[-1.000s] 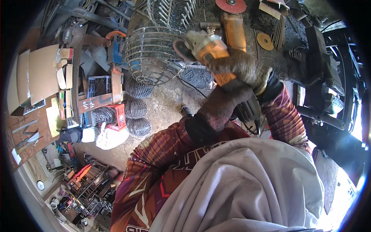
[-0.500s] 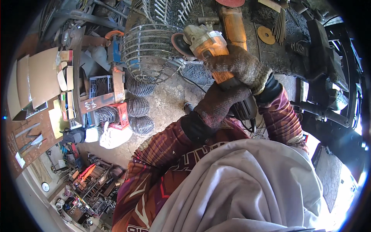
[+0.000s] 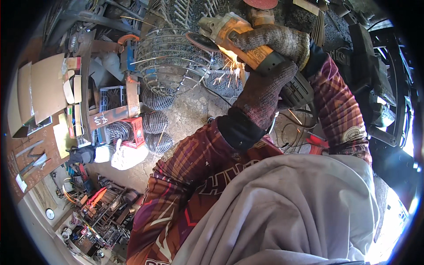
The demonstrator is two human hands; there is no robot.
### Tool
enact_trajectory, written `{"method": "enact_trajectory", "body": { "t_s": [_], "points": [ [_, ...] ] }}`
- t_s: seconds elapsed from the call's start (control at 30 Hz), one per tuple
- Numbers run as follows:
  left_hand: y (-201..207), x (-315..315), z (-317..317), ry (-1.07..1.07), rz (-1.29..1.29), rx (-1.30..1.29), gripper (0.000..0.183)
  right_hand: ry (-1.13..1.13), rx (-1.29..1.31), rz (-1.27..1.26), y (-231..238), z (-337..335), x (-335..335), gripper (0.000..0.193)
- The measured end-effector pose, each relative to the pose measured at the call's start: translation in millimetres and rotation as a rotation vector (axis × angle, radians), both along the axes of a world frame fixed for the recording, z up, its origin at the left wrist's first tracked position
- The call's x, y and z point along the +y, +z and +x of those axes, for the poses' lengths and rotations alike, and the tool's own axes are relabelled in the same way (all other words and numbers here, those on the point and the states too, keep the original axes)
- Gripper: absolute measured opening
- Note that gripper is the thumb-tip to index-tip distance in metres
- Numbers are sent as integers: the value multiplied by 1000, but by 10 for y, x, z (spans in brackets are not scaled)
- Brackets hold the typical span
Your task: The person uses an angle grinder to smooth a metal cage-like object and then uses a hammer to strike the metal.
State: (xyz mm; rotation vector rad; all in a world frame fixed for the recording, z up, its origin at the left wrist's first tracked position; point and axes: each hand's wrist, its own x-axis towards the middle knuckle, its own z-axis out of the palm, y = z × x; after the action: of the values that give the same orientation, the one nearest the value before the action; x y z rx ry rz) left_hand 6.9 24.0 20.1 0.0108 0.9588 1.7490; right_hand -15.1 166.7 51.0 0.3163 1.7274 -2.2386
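An orange angle grinder (image 3: 258, 55) with a grey head is held in both gloved hands. My right hand (image 3: 279, 39) is closed over its front body, just behind the head. My left hand (image 3: 270, 88) wraps the rear part, near the dark grey end. The grinder's dark disc (image 3: 202, 42) is at the right upper side of a round metal wire cage (image 3: 170, 66). Bright sparks (image 3: 232, 62) spray below the head, and several streaks cross the cage. The exact contact point is hidden by the disc and head.
A second orange grinder (image 3: 261, 17) with a red disc (image 3: 261, 3) lies on the cluttered bench, beyond my right hand. Several wire coils (image 3: 155, 121), a red crate (image 3: 138, 131) and a white bag (image 3: 128, 154) stand on the left. A cord (image 3: 295, 126) hangs below the grinder.
The grinder has moved left and slightly up, with its disc now at the cage. Sparks have appeared. My right arm has swung up, hiding the tan disc on the bench.
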Motion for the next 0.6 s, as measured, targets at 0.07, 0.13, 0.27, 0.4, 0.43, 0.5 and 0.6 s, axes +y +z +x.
{"method": "enact_trajectory", "body": {
  "t_s": [0.07,0.13,0.27,0.4,0.43,0.5,0.6],
  "points": [
    [72,-4,23,10,4,-29,26,22,-7,20,22,-14,10,48],
    [143,-53,87,6,-14,-38,24,38,-12,34,12,26,-38,48],
    [49,-213,254,-13,-83,11,24,-5,-47,15,-70,144,-127,49],
    [19,-309,63,-142,-84,38,26,-41,-265,47,-462,-20,68,50],
    [-64,-347,64,-108,-79,45,27,-39,-326,64,-534,-73,112,50],
    [-162,-398,23,-100,-94,92,28,-45,-239,120,-463,-49,1,49],
    [-246,-535,-25,-197,-93,401,28,4,-23,411,-264,176,-368,47]
  ]
}}
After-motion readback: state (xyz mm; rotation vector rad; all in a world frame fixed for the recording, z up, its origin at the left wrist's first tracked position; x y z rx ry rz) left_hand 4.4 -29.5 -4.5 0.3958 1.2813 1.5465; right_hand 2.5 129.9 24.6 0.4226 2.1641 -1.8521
